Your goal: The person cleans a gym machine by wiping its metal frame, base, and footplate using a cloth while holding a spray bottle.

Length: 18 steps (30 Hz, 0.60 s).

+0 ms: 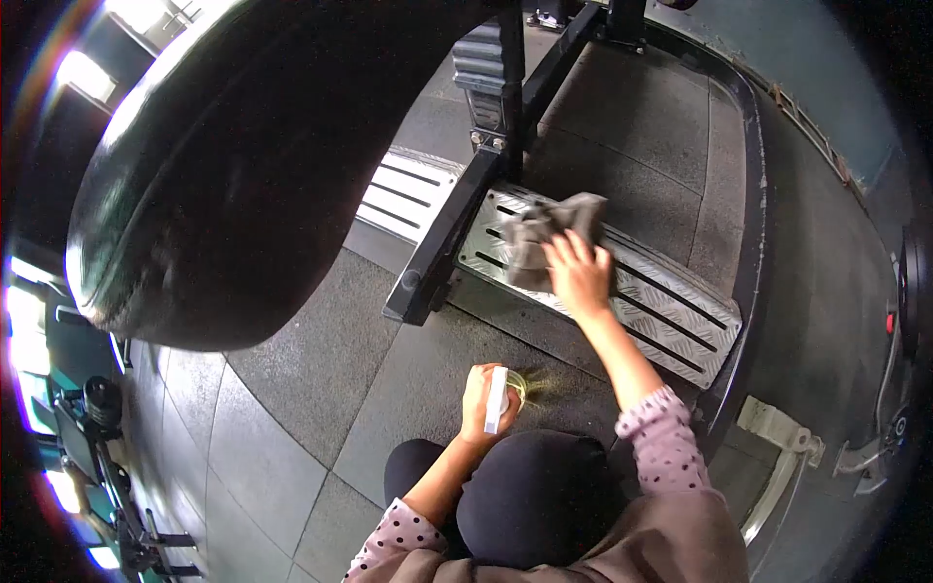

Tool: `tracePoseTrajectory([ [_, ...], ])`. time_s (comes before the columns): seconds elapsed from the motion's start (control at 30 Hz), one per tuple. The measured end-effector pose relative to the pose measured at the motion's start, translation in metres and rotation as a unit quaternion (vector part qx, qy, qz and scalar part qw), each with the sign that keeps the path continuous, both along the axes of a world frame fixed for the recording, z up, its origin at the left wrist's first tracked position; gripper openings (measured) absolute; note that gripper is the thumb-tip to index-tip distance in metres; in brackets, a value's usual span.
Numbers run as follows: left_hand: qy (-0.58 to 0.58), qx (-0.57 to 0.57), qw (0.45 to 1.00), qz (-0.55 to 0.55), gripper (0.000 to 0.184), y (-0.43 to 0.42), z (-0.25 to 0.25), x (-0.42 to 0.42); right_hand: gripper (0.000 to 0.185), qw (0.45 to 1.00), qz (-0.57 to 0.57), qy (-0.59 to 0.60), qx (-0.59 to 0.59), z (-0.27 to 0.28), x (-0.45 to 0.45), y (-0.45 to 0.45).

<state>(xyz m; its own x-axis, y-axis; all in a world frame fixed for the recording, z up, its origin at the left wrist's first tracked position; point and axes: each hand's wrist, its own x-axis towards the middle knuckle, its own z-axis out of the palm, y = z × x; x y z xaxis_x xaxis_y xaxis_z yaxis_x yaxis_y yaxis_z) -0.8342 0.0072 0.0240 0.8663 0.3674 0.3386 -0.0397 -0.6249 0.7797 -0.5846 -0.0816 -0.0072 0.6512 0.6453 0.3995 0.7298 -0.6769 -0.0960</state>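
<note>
My right hand presses a crumpled grey-brown cloth onto a silver diamond-tread metal footplate with long black slots. The cloth covers part of the plate's left half, and its edges look blurred. Lower down, in front of my knees, my left hand is wrapped round a spray bottle with a white top. Some clear yellowish body of the bottle shows to the right of the fingers; the rest is hidden by the hand and the top.
A large black padded cushion hangs over the upper left. Black frame beams run beside the footplate, with a second slotted plate beyond. A curved black rail borders the right. Grey floor tiles lie below; weight equipment stands far left.
</note>
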Motion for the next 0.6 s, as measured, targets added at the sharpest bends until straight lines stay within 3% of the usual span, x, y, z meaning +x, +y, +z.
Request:
tracePoseTrajectory([
  [0.17,-0.03,0.008,1.0,0.003,0.035,0.001,-0.004,0.0,0.041,0.991,-0.121,-0.003,-0.061,0.02,-0.037,-0.151],
  [0.27,-0.041,0.016,0.999,-0.001,0.034,0.003,-0.005,0.001,0.048,0.984,-0.165,0.025,-0.065,0.023,-0.057,-0.195],
  [0.4,-0.037,0.038,0.999,-0.002,0.033,0.003,-0.009,0.001,0.053,0.994,-0.072,0.008,-0.087,0.016,-0.041,-0.153],
  [0.6,-0.021,0.016,1.0,0.01,0.033,0.002,-0.008,0.0,0.063,0.995,0.095,0.031,-0.021,0.007,-0.002,0.018],
])
